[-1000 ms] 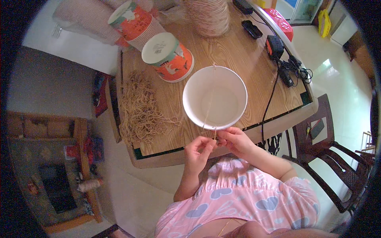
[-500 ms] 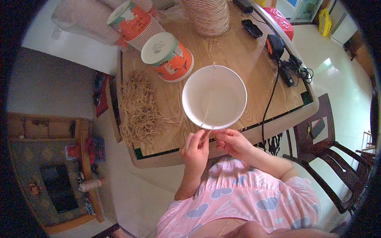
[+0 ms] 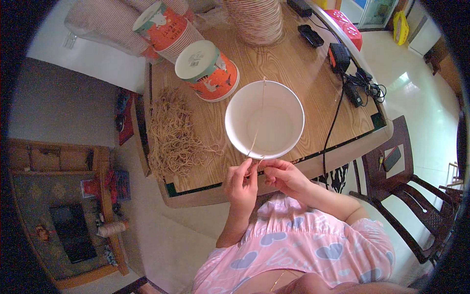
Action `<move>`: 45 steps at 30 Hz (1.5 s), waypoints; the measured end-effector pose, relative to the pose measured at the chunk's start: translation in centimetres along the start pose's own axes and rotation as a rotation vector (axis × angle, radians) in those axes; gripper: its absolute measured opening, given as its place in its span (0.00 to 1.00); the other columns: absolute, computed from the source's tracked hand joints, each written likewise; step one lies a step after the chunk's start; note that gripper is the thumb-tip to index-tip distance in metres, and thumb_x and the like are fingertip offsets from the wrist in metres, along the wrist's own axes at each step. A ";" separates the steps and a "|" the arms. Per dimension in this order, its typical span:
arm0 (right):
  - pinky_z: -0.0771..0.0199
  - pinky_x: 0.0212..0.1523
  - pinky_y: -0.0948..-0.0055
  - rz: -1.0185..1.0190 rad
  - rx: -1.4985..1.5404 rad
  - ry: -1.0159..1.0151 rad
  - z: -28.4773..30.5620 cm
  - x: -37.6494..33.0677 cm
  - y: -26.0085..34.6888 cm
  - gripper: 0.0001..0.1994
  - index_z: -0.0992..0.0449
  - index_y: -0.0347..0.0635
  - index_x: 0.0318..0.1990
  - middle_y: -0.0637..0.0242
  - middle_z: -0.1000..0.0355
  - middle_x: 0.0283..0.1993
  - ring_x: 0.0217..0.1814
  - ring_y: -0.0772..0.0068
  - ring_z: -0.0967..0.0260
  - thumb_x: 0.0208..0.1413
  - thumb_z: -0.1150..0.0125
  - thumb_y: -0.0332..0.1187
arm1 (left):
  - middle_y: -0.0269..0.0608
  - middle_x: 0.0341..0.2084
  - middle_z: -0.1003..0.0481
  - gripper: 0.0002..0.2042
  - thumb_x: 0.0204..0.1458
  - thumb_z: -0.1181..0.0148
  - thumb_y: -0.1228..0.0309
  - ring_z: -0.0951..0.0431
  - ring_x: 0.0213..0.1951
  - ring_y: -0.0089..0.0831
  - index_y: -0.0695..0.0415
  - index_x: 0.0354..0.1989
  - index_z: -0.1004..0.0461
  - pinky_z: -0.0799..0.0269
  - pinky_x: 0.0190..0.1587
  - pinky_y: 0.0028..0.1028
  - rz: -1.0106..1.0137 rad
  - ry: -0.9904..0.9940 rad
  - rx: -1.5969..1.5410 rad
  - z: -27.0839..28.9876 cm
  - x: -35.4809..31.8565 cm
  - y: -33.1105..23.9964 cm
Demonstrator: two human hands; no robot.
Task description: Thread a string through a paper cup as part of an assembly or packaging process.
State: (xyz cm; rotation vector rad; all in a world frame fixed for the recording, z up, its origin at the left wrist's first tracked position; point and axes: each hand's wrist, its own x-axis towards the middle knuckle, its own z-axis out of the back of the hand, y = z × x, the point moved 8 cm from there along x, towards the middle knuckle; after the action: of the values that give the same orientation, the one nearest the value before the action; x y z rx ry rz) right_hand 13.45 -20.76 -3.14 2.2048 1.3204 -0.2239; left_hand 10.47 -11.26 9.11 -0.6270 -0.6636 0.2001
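A white paper bucket stands with its mouth up near the table's front edge. Thin tan twine runs across its mouth from the far rim to the near rim. My left hand pinches the twine just in front of the near rim. Close beside it, my right hand has thumb and fingers pressed together on a short end of the same twine. The fingertips of both hands nearly meet, and the exact grip is partly hidden. A loose heap of twine lies left of the bucket.
An upturned orange-and-green printed bucket stands behind the twine heap. Nested printed buckets and a tall stack of paper buckets are farther back. A black charger and cables lie right on the wooden table. A dark chair stands beyond.
My fingers have shifted slightly at the near rim, still pinching the twine. The bucket and the other things stay in place.
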 end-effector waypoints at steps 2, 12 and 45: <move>0.32 0.29 0.84 -0.008 0.008 -0.002 0.0 -0.1 -0.1 0.13 0.30 0.41 0.47 0.72 0.30 0.37 0.28 0.83 0.35 0.54 0.46 0.30 | 0.34 0.20 0.31 0.11 0.40 0.36 0.77 0.29 0.21 0.26 0.53 0.34 0.26 0.35 0.21 0.24 -0.018 -0.016 0.066 0.2 -0.1 0.0; 0.31 0.29 0.82 -0.013 0.014 0.003 -0.5 -0.4 -0.1 0.12 0.30 0.41 0.46 0.71 0.30 0.37 0.28 0.81 0.34 0.54 0.46 0.29 | 0.33 0.20 0.32 0.07 0.41 0.36 0.74 0.29 0.20 0.27 0.54 0.29 0.26 0.35 0.20 0.26 -0.010 -0.081 0.114 -0.2 0.2 0.6; 0.33 0.43 0.78 0.273 -0.554 0.113 -1.4 -0.6 2.5 0.08 0.27 0.34 0.40 0.68 0.28 0.36 0.40 0.80 0.33 0.55 0.48 0.28 | 0.35 0.19 0.26 0.07 0.50 0.44 0.75 0.32 0.17 0.16 0.64 0.35 0.25 0.37 0.19 0.16 0.688 0.596 -0.788 -4.7 -2.2 4.6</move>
State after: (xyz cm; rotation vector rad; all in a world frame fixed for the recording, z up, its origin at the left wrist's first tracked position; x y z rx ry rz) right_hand 15.11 -21.40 -0.81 1.9008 0.9690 0.3375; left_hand 11.79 -10.62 2.34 -1.5935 0.1088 0.3703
